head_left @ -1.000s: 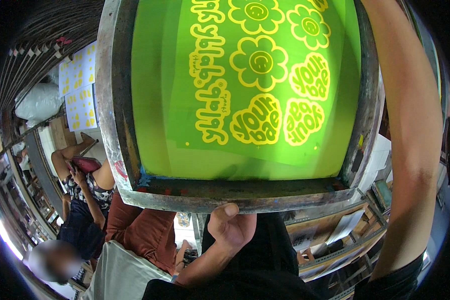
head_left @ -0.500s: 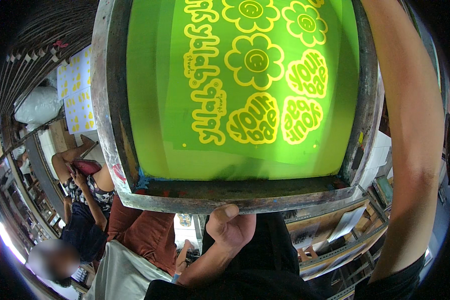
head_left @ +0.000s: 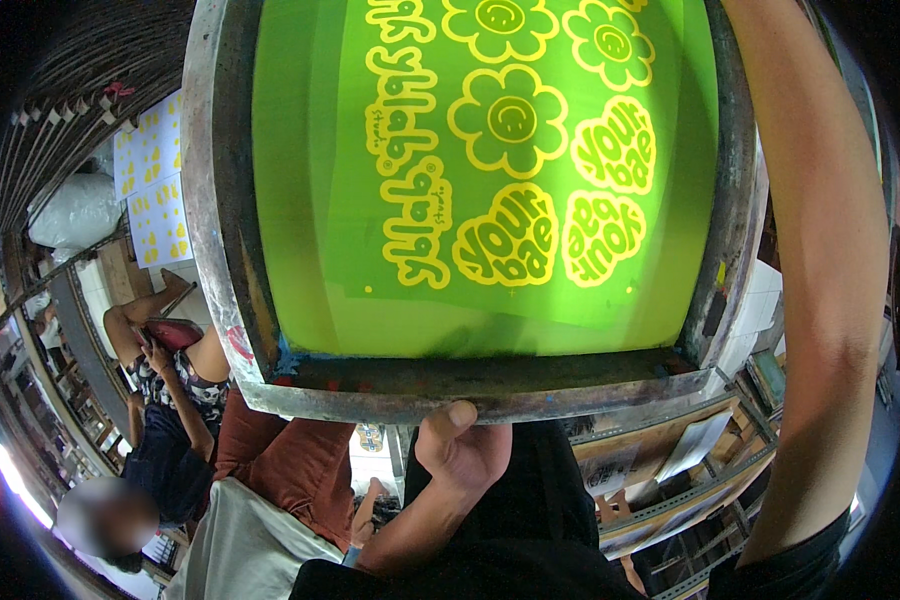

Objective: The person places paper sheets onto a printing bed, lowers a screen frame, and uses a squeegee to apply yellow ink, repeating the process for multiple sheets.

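Observation:
A screen-printing screen (head_left: 530, 320) with green mesh and yellow flower and lettering shapes fills the upper middle. Its worn, paint-stained frame (head_left: 370, 405) runs round the mesh, and the far edge lies beyond the picture. My left hand (head_left: 462, 450) is closed on the middle of the near frame bar, thumb on top and fingers hidden beneath. Along the screen's right side my bare right forearm (head_left: 820, 230) reaches up past the picture's top edge. The right hand itself is out of sight.
Sheets with yellow prints (head_left: 160, 190) lie at the left, by a metal drying rack (head_left: 80, 70) and a white plastic bag (head_left: 65, 218). A person (head_left: 175, 430) sits lower left; another in reddish-brown trousers (head_left: 280, 450) is nearer. A shelf with boards (head_left: 670, 455) stands lower right.
The screen's near edge has risen very slightly in the picture, along with my left hand. My grip and right arm look the same. A bit of skin now shows below the shelf.

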The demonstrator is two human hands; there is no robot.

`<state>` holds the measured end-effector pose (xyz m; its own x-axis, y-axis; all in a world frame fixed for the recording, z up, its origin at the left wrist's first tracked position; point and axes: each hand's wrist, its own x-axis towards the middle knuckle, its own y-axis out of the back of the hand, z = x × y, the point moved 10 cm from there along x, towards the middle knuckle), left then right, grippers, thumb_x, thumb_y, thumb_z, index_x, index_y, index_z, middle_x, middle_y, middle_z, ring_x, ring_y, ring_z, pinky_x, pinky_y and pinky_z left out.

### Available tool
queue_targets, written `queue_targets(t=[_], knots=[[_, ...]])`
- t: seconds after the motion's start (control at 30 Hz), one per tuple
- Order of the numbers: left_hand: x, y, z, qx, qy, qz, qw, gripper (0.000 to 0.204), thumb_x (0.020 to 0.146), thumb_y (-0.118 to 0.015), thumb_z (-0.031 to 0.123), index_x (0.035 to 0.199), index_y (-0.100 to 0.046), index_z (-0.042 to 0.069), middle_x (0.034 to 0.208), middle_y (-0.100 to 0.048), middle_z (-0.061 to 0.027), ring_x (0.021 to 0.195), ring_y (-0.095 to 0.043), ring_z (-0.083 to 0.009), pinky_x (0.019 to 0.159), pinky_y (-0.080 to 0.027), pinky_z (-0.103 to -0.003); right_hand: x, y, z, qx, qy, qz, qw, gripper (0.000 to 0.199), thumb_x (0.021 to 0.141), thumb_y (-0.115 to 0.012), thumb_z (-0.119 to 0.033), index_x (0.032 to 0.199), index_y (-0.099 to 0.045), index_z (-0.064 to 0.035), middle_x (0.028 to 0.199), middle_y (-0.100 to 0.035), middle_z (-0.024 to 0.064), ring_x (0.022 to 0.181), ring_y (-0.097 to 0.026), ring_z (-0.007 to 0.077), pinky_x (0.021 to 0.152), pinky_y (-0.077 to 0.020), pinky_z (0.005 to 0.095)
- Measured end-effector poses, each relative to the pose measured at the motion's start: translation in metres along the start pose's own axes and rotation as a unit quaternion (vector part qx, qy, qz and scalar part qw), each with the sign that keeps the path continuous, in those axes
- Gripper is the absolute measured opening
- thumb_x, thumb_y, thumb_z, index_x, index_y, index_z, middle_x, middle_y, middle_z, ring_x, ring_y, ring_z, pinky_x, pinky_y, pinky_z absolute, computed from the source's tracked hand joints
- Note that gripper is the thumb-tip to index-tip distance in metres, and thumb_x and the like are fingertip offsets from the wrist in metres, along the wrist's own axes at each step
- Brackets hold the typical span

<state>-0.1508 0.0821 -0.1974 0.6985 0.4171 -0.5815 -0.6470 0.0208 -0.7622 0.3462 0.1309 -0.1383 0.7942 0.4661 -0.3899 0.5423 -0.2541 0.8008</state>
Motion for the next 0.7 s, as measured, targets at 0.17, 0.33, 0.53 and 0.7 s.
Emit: queue_targets(t=[0.17, 0.33, 0.53, 0.7], knots=[[0.002, -0.001, -0.001, -0.012, -0.002, -0.008, 1.0, 0.05, 0.081, -0.063, 0.006, 0.131, -0.058, 0.003, 0.123, -0.067, -0.0127, 0.121, -0.063, -0.0274, 0.11, -0.048, -0.047, -0.011, -0.002, -0.006, -0.011, 0.014, 0.005, 1.0, 0.028, 0.096, -0.074, -0.021, 0.075, -0.07, -0.0033, 0.069, -0.061, 0.0059, 0.06, -0.052, 0.0191, 0.058, -0.0444, 0.0367], [0.002, 0.002, 0.003, 0.053, -0.014, -0.007, 0.998, 0.053, 0.083, -0.068, 0.017, 0.134, -0.059, 0.006, 0.126, -0.068, -0.0094, 0.12, -0.064, -0.0279, 0.106, -0.051, -0.047, -0.026, 0.004, -0.013, -0.029, 0.068, 0.056, 0.996, 0.031, 0.099, -0.07, -0.024, 0.077, -0.067, -0.0018, 0.071, -0.061, 0.0066, 0.062, -0.051, 0.0207, 0.063, -0.0448, 0.0394], [0.001, -0.003, 0.007, 0.058, -0.031, -0.015, 0.998, 0.051, 0.084, -0.067, 0.016, 0.134, -0.06, 0.006, 0.127, -0.068, -0.0102, 0.119, -0.064, -0.0278, 0.105, -0.051, -0.047, -0.026, 0.0, -0.014, -0.038, 0.072, 0.054, 0.995, 0.031, 0.099, -0.07, -0.023, 0.076, -0.068, -0.0023, 0.069, -0.059, 0.0055, 0.061, -0.049, 0.0192, 0.061, -0.0436, 0.0388], [0.0, -0.002, 0.005, 0.032, -0.019, -0.005, 0.999, 0.049, 0.085, -0.067, 0.014, 0.133, -0.06, 0.004, 0.125, -0.068, -0.011, 0.12, -0.064, -0.0275, 0.105, -0.051, -0.048, -0.019, 0.002, -0.006, -0.029, -0.001, 0.055, 0.998, 0.03, 0.097, -0.072, -0.023, 0.075, -0.069, -0.0026, 0.065, -0.058, 0.0039, 0.056, -0.047, 0.0173, 0.057, -0.0427, 0.0372]])
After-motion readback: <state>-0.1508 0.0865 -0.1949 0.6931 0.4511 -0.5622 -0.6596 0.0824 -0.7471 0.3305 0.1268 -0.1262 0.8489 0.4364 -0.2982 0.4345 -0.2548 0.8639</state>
